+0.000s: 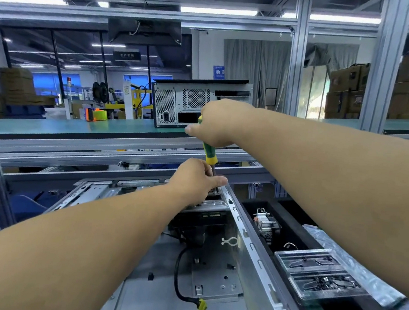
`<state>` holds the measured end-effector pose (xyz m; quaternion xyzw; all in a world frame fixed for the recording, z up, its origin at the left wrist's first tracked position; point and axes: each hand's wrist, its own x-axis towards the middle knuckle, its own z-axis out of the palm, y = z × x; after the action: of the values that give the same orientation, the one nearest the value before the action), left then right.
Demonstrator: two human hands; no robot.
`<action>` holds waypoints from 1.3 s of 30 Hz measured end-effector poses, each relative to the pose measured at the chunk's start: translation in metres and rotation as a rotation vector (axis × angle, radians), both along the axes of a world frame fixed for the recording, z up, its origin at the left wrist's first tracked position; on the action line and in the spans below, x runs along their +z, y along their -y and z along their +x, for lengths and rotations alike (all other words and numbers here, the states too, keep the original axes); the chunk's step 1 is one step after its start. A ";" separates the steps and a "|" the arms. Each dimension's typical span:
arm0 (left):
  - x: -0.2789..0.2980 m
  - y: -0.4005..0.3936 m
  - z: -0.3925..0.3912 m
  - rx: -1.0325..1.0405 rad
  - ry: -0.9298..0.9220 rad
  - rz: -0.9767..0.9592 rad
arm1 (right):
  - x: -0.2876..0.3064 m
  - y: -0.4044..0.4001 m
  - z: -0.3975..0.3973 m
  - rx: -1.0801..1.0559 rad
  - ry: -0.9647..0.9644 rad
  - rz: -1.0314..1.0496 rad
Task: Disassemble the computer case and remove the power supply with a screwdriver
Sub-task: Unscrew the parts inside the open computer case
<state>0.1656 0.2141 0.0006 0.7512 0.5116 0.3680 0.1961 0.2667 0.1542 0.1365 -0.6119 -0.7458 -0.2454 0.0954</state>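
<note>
left hand (197, 179): arm stretched forward, fingers curled, thumb pointing right.
right hand (216, 124): arm stretched forward, raised above the left, fingers wrapped in a grip.

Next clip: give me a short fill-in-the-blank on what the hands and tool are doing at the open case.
1. The right hand grips the screwdriver by its green and ____ handle.
2. The left hand pinches the screwdriver's ____ just below the handle.
3. The tool stands nearly ____ over the far corner of the open computer case.

Missing words: yellow; shaft; upright
</note>
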 end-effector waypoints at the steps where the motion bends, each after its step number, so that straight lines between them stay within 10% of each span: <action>1: 0.000 0.000 0.000 -0.017 0.011 -0.011 | 0.000 0.000 -0.002 0.008 0.005 -0.007; 7: -0.001 0.001 0.000 -0.105 -0.074 0.004 | 0.002 0.001 0.000 0.069 -0.223 -0.098; 39: 0.002 0.005 -0.004 -0.106 -0.185 0.132 | 0.002 0.006 0.009 0.029 -0.138 -0.069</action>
<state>0.1615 0.2088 0.0030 0.8192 0.4618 0.3191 0.1173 0.2753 0.1486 0.1381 -0.6193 -0.7543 -0.1755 0.1289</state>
